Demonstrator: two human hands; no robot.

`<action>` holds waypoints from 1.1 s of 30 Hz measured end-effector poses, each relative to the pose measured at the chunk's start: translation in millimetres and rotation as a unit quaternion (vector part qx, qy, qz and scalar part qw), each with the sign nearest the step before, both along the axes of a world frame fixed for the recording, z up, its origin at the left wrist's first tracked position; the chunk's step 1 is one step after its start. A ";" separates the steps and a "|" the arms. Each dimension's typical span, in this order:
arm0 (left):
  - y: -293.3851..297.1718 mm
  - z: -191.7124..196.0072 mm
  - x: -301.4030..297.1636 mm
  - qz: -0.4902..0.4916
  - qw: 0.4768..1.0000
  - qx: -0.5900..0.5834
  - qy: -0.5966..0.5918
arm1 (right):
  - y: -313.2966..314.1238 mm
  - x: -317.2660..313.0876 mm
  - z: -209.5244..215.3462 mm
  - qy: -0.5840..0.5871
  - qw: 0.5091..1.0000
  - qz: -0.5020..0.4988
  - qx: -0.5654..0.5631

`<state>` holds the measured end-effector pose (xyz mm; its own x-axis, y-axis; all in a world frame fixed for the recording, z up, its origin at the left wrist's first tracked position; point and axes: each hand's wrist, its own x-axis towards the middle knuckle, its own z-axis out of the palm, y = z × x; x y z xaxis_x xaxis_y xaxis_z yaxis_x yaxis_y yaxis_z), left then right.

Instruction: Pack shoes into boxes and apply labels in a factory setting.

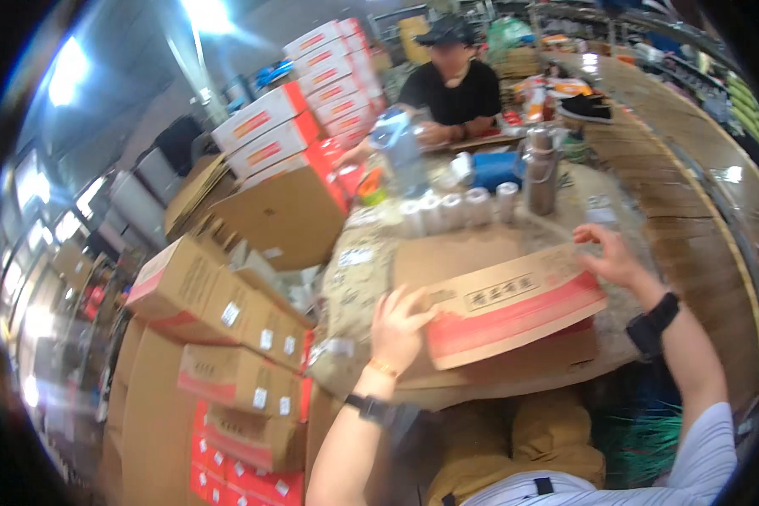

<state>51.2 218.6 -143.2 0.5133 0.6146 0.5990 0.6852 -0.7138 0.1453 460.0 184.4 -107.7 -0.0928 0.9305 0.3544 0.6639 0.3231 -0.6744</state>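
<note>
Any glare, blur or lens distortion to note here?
Head view: glare blooms around the lights at upper left; head view: bright reflections on the brown surface at right; head view: edges bend toward a dark rim, and the far left looks smeared; head view: the central cardboard is clearer.

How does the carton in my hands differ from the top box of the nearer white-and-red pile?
The carton is brown with a red band; the top box is white with a red end. The carton is held by the left hand and right hand; the top box rests on another box. Both carry print and some red.
</note>
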 end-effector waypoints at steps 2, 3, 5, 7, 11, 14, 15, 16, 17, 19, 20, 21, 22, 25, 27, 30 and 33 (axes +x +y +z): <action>8.2 24.8 9.8 -0.070 0.987 -0.125 0.074 | -21.1 -26.4 29.2 -0.058 0.983 0.149 -0.089; 11.5 29.8 15.7 -0.119 0.964 -0.224 0.085 | -28.1 -39.9 33.2 -0.256 0.952 0.154 -0.062; -14.6 57.9 54.2 -0.017 0.917 -0.244 0.314 | -28.1 -50.3 24.6 -0.445 0.884 0.145 -0.025; -22.9 50.3 70.5 0.025 0.917 -0.234 0.323 | -22.0 -58.9 8.7 -0.398 0.911 0.093 -0.060; -9.0 61.7 74.0 0.014 0.892 -0.313 0.325 | -5.6 -39.7 7.4 -0.361 0.920 0.145 -0.040; -11.9 60.7 70.6 0.017 0.900 -0.290 0.326 | -0.1 -34.9 11.3 -0.325 0.923 0.195 -0.069; -20.9 45.1 66.6 0.029 0.924 -0.249 0.290 | -9.0 -41.3 6.6 -0.345 0.923 0.166 -0.045; -27.3 40.5 65.7 0.033 0.923 -0.249 0.290 | -14.6 -46.7 0.8 -0.363 0.921 0.139 -0.020; -33.4 38.2 67.1 0.030 0.937 -0.213 0.277 | -21.0 -46.1 -6.5 -0.363 0.921 0.138 -0.019; -42.1 33.1 69.3 0.022 0.956 -0.159 0.245 | -32.0 -44.8 -17.6 -0.358 0.928 0.098 0.037; -44.5 31.1 69.2 0.021 0.956 -0.161 0.245 | -36.9 -45.0 -15.5 -0.358 0.928 0.099 0.034; -46.6 29.3 69.8 0.016 0.959 -0.146 0.243 | -43.6 -45.3 -10.3 -0.355 0.930 0.097 0.019; -47.4 27.8 71.5 0.009 0.961 -0.129 0.243 | -48.4 -46.8 -5.2 -0.351 0.932 0.093 0.003; -34.5 27.3 73.1 0.013 0.955 -0.158 0.249 | -40.1 -31.6 4.5 -0.371 0.920 0.123 0.036; -26.2 28.5 67.8 0.017 0.954 -0.158 0.255 | -45.4 -29.7 7.0 -0.336 0.939 0.056 0.038; -25.8 24.9 64.1 0.022 0.954 -0.171 0.245 | -57.8 -13.5 -10.9 -0.246 0.967 -0.047 0.054; -30.8 34.0 69.1 0.008 0.954 -0.178 0.242 | -70.1 3.5 -41.8 -0.191 0.979 -0.047 0.056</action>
<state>120.3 187.8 -109.2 0.6658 0.7447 0.0455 0.7437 -0.6673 0.0399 463.5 114.3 -149.5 -0.1541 0.8985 0.4111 0.8913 0.3060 -0.3345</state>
